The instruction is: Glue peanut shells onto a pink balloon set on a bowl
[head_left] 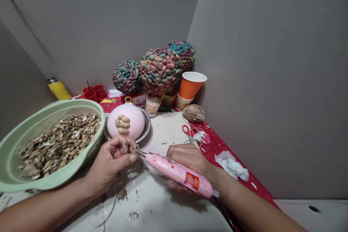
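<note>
My right hand [189, 157] is wrapped round a pink glue gun [174, 172], its metal nozzle pointing left. At the nozzle tip, my left hand [119, 152] pinches a small brown piece, probably a peanut shell, mostly hidden by the fingers. Just beyond my left hand, a pale pink balloon [136, 117] rests in a round metal dish [148, 125]. Several peanut shells [123, 124] sit in a cluster on the balloon's surface. A green basket [99, 110] full of peanut shells [65, 137] stands to the left.
Shell-covered balls [160, 69] stand at the back beside an orange cup [190, 86] and twine [194, 112]. Red scissors [187, 130] and crumpled tissue [231, 165] lie on the right. A yellow bottle [58, 88] and red cups [99, 91] are back left.
</note>
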The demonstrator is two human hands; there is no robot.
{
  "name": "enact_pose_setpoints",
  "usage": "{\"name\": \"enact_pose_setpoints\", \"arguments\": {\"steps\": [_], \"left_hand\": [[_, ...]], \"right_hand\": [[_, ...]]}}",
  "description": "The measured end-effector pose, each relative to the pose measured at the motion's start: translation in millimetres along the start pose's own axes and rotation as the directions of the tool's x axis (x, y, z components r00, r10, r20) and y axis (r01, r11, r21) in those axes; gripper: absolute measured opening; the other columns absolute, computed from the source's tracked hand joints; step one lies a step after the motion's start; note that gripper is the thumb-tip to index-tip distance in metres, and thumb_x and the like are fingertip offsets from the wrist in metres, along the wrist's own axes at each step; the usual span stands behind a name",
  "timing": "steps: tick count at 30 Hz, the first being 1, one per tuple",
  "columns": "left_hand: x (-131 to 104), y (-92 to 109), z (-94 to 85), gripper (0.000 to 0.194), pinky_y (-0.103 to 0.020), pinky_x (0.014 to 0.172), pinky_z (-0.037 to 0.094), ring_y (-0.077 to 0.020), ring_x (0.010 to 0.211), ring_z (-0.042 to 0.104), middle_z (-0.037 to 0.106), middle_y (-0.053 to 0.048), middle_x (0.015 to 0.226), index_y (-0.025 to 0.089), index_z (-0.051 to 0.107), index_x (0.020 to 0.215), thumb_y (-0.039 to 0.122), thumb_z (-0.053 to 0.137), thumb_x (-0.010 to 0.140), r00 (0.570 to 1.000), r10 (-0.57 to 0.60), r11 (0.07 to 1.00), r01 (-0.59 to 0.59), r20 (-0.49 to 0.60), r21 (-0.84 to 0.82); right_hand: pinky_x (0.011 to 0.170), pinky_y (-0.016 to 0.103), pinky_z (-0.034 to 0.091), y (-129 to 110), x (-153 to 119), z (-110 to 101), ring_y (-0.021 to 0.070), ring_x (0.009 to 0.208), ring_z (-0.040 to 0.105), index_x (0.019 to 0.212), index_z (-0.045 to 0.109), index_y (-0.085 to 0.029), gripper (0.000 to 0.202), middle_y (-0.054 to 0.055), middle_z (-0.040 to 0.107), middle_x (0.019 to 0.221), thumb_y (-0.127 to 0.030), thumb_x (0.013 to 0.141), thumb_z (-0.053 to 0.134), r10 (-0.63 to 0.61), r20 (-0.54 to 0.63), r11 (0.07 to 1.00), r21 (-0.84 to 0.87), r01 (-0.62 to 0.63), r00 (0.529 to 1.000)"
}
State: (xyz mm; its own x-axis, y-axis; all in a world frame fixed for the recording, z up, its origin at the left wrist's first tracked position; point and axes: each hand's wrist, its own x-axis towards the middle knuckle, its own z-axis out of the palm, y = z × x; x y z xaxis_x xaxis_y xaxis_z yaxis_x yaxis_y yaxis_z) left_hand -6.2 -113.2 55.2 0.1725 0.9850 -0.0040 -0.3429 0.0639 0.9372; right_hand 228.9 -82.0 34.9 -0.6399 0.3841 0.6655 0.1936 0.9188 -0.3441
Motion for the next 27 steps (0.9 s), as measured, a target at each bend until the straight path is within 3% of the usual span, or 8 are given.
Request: {"name": "enact_pose_setpoints", "arguments": {"steps": [17,27], "left_hand": [[-0.4,-3.4,-4.4,0.030,-0.017,0.063,0.045,-0.0084,0.069,0.052,0.061,0.001,0.080,0.016,0.051,0.072,0.015,0.081,0.070,1.000,0.008,0.999,-0.008,0.000,0.041],[-1.5,-1.3,-2.5,0.031,-0.018,0.066,0.045,-0.0092,0.072,0.052,0.061,0.001,0.080,0.017,0.050,0.071,0.017,0.081,0.071,0.999,0.040,0.996,-0.041,0.013,0.079]], "right_hand": [[0.048,0.028,0.023,-2.9,4.0,-2.2,0.0128,0.049,0.038,0.066,0.043,-0.022,0.040,-0.002,0.044,0.055,-0.049,0.095,0.051,-0.011,-0.028,0.999,-0.050,0.009,1.000],[0.051,0.029,0.022,1.2,-3.4,0.3,0.0127,0.052,0.038,0.068,0.039,-0.023,0.032,-0.003,0.044,0.059,-0.037,0.089,0.058,0.010,0.024,0.998,-0.063,-0.009,1.000]]}}
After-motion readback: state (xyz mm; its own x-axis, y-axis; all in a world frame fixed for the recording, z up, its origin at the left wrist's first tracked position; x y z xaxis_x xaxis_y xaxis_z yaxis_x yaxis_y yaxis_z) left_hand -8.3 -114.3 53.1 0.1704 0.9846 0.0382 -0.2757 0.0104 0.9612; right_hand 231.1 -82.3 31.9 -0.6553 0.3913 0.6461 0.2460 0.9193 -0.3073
